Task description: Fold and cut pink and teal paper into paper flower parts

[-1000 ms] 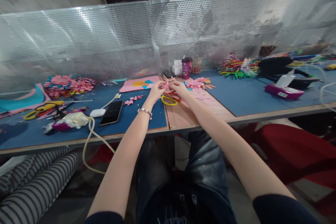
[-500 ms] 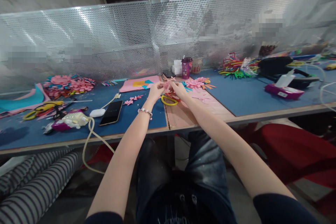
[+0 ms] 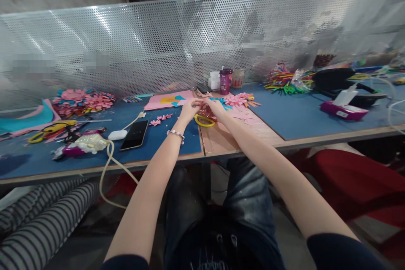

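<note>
My left hand (image 3: 191,109) and my right hand (image 3: 214,108) meet over the table, fingers closed and pressed together around a small piece of pink paper. The fingers cover most of that piece. Just below them lies a pair of scissors with a yellow handle (image 3: 204,121). Pink paper flowers (image 3: 237,100) and blue paper strips (image 3: 220,102) lie to the right of my right hand. Small pink paper cutouts (image 3: 160,120) are scattered left of my left hand. Behind it rests a stack of pink paper sheets (image 3: 155,100).
A phone (image 3: 134,135), white earbud case (image 3: 117,135) and glue gun (image 3: 85,144) with its cord lie on the left. A purple cup (image 3: 225,82) stands behind my hands against the perforated metal screen (image 3: 133,46). Rightward are pipe cleaners (image 3: 286,81) and a purple box (image 3: 344,110).
My fingers have shifted slightly and drawn closer round the pink paper, which shows less than before. Both arms stay in nearly the same place.
</note>
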Action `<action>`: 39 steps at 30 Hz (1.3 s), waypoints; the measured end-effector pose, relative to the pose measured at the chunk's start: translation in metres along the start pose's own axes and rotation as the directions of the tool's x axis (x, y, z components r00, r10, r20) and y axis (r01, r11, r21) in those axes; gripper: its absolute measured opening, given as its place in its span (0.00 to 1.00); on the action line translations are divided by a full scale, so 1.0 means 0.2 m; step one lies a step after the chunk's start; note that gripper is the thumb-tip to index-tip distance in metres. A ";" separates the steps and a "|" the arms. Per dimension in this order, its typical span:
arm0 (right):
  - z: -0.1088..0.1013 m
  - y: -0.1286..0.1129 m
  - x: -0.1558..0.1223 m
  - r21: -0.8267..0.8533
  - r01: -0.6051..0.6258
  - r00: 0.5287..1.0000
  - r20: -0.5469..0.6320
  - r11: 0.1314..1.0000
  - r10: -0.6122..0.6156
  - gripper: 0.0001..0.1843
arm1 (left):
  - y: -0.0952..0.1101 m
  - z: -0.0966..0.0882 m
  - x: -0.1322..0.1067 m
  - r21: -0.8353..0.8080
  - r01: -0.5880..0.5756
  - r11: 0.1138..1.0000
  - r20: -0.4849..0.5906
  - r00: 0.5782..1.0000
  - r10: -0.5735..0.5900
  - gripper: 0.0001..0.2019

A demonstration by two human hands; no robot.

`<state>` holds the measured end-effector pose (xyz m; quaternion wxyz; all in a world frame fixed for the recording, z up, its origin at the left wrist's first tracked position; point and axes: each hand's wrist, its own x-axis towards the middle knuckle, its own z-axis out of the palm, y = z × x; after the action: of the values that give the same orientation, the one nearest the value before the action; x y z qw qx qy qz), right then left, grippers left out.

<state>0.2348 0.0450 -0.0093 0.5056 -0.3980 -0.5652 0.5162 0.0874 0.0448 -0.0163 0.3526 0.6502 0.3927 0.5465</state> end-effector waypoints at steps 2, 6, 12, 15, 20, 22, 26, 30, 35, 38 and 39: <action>0.00 0.00 0.00 0.037 0.011 1.000 0.004 0.999 -0.011 0.10 | 0.00 0.00 0.00 -0.072 0.015 0.997 0.023 1.000 -0.014 0.17; 0.01 -0.01 0.00 -0.011 0.013 1.000 -0.022 1.000 -0.014 0.08 | 0.00 -0.01 -0.01 -0.193 0.045 0.980 -0.009 0.999 -0.047 0.27; 0.00 -0.03 -0.02 -0.252 0.050 0.998 -0.023 0.966 -0.057 0.11 | 0.01 0.00 -0.01 -0.321 0.138 0.937 -0.053 0.985 -0.163 0.29; 0.00 -0.04 -0.03 -0.298 0.074 0.997 0.000 0.952 -0.078 0.13 | 0.02 0.00 -0.02 -0.324 0.156 0.933 -0.050 0.982 -0.181 0.25; -0.01 -0.05 -0.04 -0.362 0.080 0.997 0.032 0.929 -0.073 0.14 | 0.02 -0.01 -0.02 -0.302 0.144 0.942 -0.058 0.984 -0.169 0.21; -0.01 -0.05 -0.04 -0.374 0.085 0.996 0.042 0.923 -0.074 0.14 | 0.01 -0.02 -0.02 -0.300 0.139 0.944 -0.063 0.984 -0.165 0.21; -0.02 -0.06 -0.04 -0.398 0.100 0.994 0.074 0.912 -0.077 0.13 | 0.00 -0.02 0.00 -0.327 0.136 0.935 -0.073 0.983 -0.169 0.20; -0.02 -0.06 -0.04 -0.454 0.163 0.986 0.110 0.876 -0.126 0.14 | -0.01 -0.03 0.00 -0.325 0.147 0.934 -0.073 0.981 -0.180 0.20; -0.03 -0.05 -0.03 -0.520 0.240 0.971 0.120 0.820 -0.208 0.16 | 0.00 -0.02 -0.01 -0.331 0.168 0.928 -0.062 0.978 -0.200 0.19; -0.03 -0.04 -0.02 -0.520 0.232 0.972 0.093 0.822 -0.215 0.14 | 0.01 -0.02 -0.02 -0.352 0.170 0.920 -0.033 0.981 -0.194 0.18; -0.04 -0.03 -0.02 -0.516 0.230 0.972 0.087 0.825 -0.216 0.13 | 0.02 -0.02 -0.02 -0.357 0.166 0.919 -0.020 0.982 -0.185 0.17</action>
<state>0.2433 0.0413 -0.0036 0.4279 -0.4452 -0.7329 0.2854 0.0840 0.0397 -0.0143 0.5009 0.5233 0.3539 0.5916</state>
